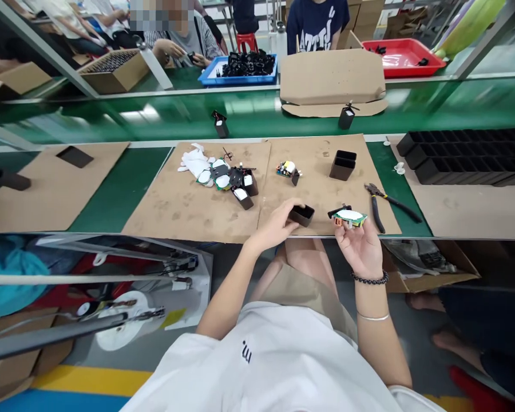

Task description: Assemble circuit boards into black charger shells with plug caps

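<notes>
My left hand grips a small black plastic case with an open end, close to the table's front edge. In my right hand is a green circuit board with a white pad on top and a black part at its left end. Another circuit board lies on the cardboard beyond my hands. A black case stands upright with its open top showing. To the right of my right hand lie black-handled pliers, jaws pointing away from me.
Left on the cardboard are white gloves and a pile of circuit boards. Rows of black cases fill the right. Black units stand on the green belt. Beyond are a blue tray, a red tray and co-workers.
</notes>
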